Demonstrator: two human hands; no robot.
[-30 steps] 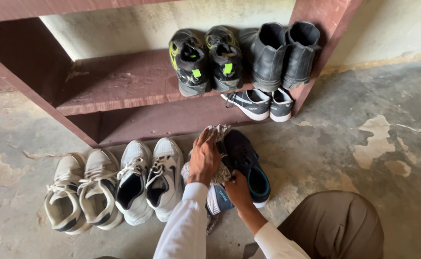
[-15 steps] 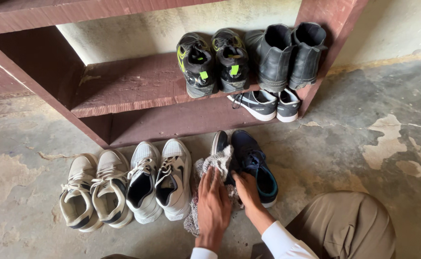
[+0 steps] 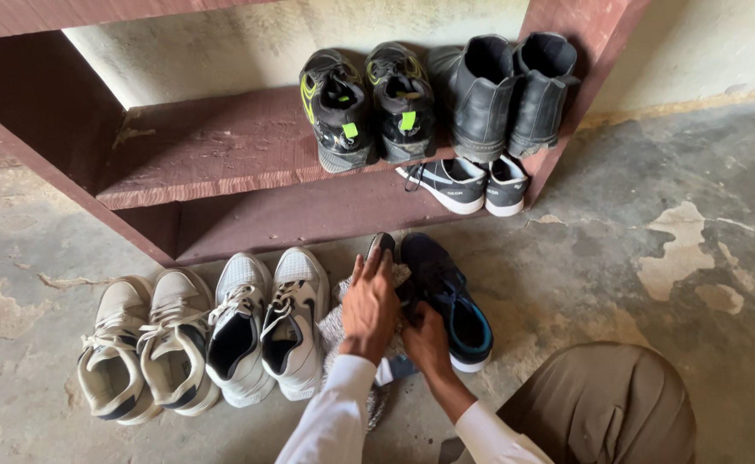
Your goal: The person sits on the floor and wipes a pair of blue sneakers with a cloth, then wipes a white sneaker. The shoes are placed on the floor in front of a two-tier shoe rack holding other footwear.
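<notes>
Pressing a grey rag flat with my left hand onto a dark shoe; right hand grips its heel.
White sneakers crowd the left, its blue mate touches right, rack beyond.

One head-worn view looks steeply down from close above at the floor before a low shelf

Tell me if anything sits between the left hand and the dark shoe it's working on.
Yes: a grey cloth lies under the left hand, covering most of the dark shoe. The right hand touches the shoes directly.
</notes>
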